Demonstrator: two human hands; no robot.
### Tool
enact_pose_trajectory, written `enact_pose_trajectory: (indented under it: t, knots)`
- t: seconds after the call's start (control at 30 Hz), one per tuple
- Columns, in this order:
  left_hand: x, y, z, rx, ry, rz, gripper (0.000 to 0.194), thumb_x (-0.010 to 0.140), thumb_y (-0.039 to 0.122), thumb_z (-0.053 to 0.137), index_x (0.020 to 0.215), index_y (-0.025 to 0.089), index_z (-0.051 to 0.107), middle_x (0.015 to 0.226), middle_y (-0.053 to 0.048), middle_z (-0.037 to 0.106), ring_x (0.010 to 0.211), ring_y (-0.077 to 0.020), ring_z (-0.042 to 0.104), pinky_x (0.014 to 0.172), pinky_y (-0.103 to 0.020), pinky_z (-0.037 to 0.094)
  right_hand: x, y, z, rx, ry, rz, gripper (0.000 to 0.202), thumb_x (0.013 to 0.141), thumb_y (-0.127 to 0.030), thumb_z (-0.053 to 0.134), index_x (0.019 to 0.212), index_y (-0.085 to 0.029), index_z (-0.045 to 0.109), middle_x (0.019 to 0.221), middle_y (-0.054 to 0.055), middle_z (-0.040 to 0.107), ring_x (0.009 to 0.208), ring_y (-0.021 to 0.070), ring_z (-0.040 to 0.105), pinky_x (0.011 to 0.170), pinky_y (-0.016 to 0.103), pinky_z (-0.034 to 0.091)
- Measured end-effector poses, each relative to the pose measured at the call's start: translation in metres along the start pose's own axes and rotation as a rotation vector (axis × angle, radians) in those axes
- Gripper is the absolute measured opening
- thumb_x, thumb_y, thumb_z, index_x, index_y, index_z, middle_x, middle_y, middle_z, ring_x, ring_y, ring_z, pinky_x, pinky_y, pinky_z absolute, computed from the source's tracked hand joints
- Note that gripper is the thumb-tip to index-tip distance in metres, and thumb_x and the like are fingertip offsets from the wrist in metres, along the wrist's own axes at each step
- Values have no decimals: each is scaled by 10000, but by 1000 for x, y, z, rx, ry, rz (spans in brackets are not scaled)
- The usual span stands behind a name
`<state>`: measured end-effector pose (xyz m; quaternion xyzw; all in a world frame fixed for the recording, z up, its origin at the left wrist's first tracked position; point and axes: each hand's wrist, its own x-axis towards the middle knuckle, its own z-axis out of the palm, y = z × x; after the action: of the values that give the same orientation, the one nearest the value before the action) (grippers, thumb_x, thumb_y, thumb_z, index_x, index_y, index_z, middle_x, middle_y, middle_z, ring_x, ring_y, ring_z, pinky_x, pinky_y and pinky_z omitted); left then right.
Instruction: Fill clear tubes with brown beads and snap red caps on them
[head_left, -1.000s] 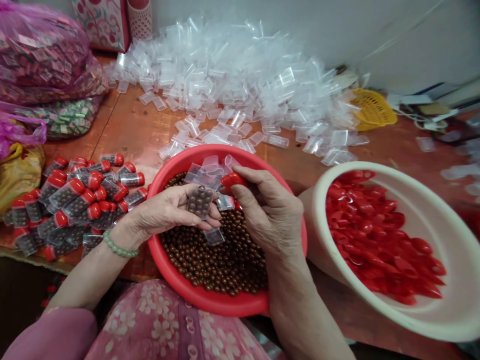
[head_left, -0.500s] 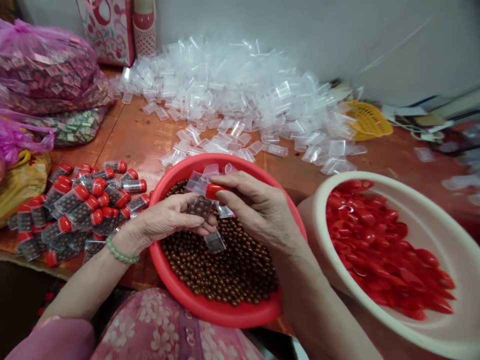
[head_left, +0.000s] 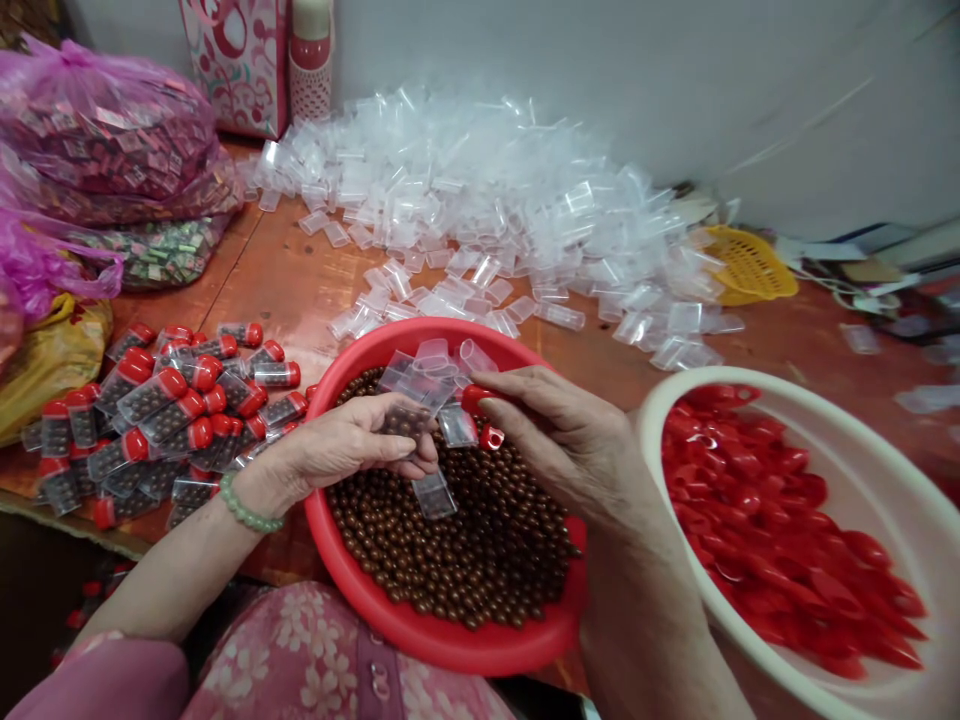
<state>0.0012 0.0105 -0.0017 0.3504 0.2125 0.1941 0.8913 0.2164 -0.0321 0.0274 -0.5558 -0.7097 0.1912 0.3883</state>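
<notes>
Reddish wood is shown across the tabletop (head_left: pixel 277 275), which is backed by a grey wall (head_left: pixel 540 50). At the near centre a red basin (head_left: pixel 450 645) is filled with brown balls (head_left: pixel 465 560), and several empty containers (head_left: pixel 433 357) are rested on its far side.

Over the basin, a small clear container (head_left: pixel 406 420) with brown balls inside is clamped between the fingers of the left hand (head_left: pixel 341 440). Just to its right, and apart from it, a red cap (head_left: pixel 477 400) is pinched between the thumb and fingers of the right hand (head_left: pixel 577 440).

On the right, loose caps (head_left: pixel 780 540) are held in a tilted white tub (head_left: pixel 870 450). Capped containers (head_left: pixel 157 395) are piled on the left, near stuffed plastic bags (head_left: pixel 112 150). Along the far side, clear tubes (head_left: pixel 465 190) are heaped, with a yellow basket (head_left: pixel 750 265) set at their right end.
</notes>
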Motion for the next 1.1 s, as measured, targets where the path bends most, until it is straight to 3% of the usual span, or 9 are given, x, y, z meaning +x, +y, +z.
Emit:
enact_pose_trajectory:
  t: [0.2,0.43,0.67,0.93,1.1]
  knots:
    - [1,0,0,11,18,2,326,734,249,772,991,126,615,904,-58,668,853,-137,652,800,-266,523,3,-15,21,169,114,91,196,876,-245,626,1053,-266,708,995,21,742,899,175,696,831,348,566]
    - [3,0,1,13,4,8,322,636,65,762,931,121,645,875,-48,692,827,-126,652,800,-255,520,7,-22,47,325,87,165,164,858,-263,634,996,-227,714,964,32,759,873,173,708,822,346,570]
    - [0,1,-2,-85,-43,-53,347,646,76,760,970,122,643,921,-74,713,875,-153,679,815,-278,549,3,-12,50,359,91,205,167,855,-309,644,984,-228,713,945,26,754,858,169,700,817,343,568]
    - [-1,1,-10,-174,-183,-99,273,759,114,696,1028,102,653,978,-108,732,920,-179,710,876,-291,543,5,-8,41,411,-13,190,136,856,-300,652,949,-214,701,896,18,740,823,150,686,773,302,561]
    - [1,4,-14,-233,-194,-123,287,820,177,664,1093,90,651,1032,-133,734,996,-227,703,901,-336,529,7,-15,44,446,59,225,129,844,-301,661,934,-213,692,863,13,731,770,137,670,733,289,554]
